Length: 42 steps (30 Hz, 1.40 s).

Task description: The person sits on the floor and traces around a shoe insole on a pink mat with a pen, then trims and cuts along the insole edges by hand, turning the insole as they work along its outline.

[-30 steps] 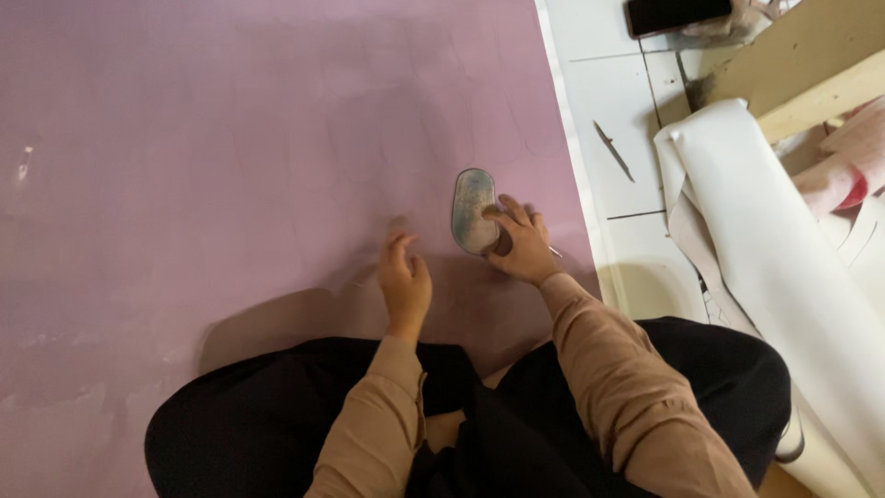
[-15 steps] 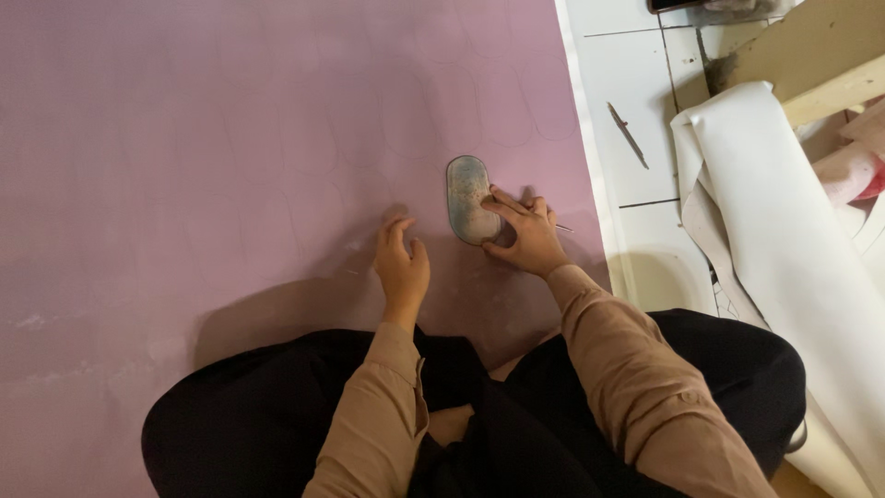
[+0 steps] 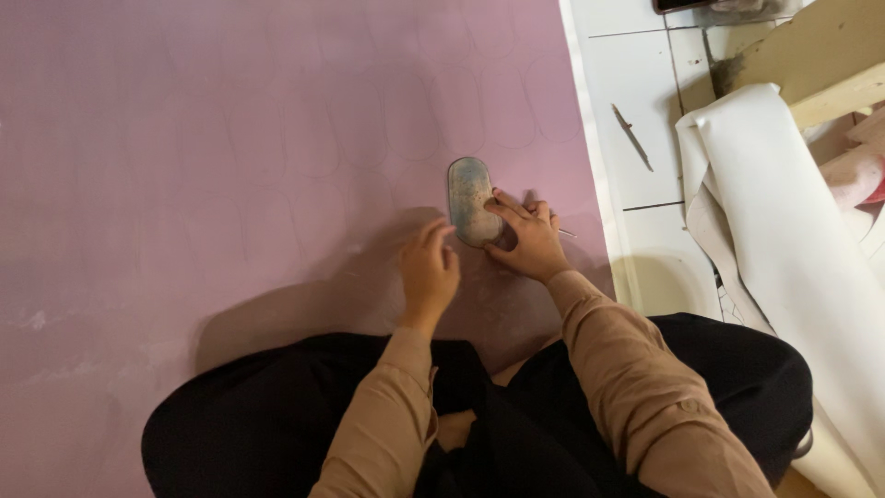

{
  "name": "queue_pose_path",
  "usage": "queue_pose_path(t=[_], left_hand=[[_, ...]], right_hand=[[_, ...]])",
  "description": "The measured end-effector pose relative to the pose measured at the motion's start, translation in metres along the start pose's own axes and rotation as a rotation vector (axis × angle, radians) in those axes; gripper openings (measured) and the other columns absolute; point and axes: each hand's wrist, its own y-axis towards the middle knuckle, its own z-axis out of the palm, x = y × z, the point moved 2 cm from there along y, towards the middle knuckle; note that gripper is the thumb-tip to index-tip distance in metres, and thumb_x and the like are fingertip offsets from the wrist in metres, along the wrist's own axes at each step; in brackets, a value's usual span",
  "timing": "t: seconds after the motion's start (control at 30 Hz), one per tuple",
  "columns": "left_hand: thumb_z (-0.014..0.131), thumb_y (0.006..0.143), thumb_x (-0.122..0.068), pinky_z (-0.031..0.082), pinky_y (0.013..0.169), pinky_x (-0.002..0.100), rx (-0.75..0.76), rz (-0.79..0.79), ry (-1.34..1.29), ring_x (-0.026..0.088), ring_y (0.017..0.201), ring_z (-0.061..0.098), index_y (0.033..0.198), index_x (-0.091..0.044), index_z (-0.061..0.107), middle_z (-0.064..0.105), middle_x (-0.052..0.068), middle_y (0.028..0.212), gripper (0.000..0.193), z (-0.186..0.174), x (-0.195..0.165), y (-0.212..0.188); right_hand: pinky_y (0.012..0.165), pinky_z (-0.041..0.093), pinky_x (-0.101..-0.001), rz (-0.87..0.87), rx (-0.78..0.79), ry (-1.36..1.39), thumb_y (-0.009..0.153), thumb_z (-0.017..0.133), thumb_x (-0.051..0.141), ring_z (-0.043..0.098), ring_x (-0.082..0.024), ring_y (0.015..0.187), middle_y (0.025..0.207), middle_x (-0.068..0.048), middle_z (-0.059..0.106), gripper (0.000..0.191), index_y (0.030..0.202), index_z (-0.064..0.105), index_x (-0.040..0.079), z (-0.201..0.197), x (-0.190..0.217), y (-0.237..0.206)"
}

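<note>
Since a moment ago, only the view has shifted. Matte pink sheet material [image 3: 230, 184], faintly traced with rounded outlines, covers the floor beside a white fabric roll [image 3: 793, 267]. On it lies a rounded, grey-mottled oblong template [image 3: 470, 198], pinned by the right hand [image 3: 525, 242], whose fingers also grip a thin tool. Left hand [image 3: 429, 272], fingers loosely curled and empty, rests just beside.

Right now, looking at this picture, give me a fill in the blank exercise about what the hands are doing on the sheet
1. The oval template lies on a large sheet coloured ____.
2. The hand pressing on the template is the ____ hand.
3. The left hand rests on the sheet ____ the template, not on it.
4. The floor past the sheet's edge is covered in white ____.

Missing words: pink; right; beside; tiles
</note>
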Motion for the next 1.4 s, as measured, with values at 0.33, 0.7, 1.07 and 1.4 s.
queue_pose_path(t=[0.33,0.7,1.07,1.4], left_hand=[[0.064,0.084,-0.019,0.028,0.116,0.061,0.264,0.156,0.243,0.027,0.148,0.039,0.151,-0.008,0.046,0.039,0.011,0.159,0.07,0.037,-0.042,0.033],[0.064,0.086,-0.015,0.047,0.103,0.049,0.428,0.194,0.295,0.041,0.152,0.027,0.148,0.005,0.039,0.026,0.026,0.163,0.069,0.061,-0.032,0.031],[0.063,0.082,-0.011,0.053,0.085,0.044,0.377,0.051,0.233,0.046,0.142,0.032,0.153,0.014,0.024,0.018,0.034,0.16,0.085,0.074,-0.034,0.028],[0.05,0.103,-0.015,0.048,0.098,0.047,0.741,0.035,0.277,0.034,0.123,0.062,0.119,-0.01,0.073,0.071,0.016,0.127,0.028,0.067,-0.025,0.032]], right_hand=[[0.098,0.04,-0.0533,-0.057,-0.053,-0.094,0.068,0.084,0.037,0.048,-0.039,0.119,0.159,0.01,0.047,0.073,0.136,0.061,0.023,0.006,-0.01,0.002],[0.099,0.044,-0.0421,0.067,-0.499,0.168,0.097,0.051,-0.004,0.053,-0.038,0.114,0.131,-0.028,0.054,0.021,0.107,0.067,0.005,-0.039,-0.019,0.03],[0.096,0.029,-0.0536,-0.173,-0.188,-0.063,0.101,0.056,0.02,0.059,-0.025,0.105,0.102,-0.009,0.073,0.019,0.102,0.073,0.013,-0.015,0.049,0.047],[0.099,0.031,-0.0514,-0.194,-0.086,-0.21,0.102,0.056,0.024,0.06,-0.024,0.1,0.095,-0.008,0.069,0.019,0.105,0.074,0.019,0.002,0.076,0.093]])
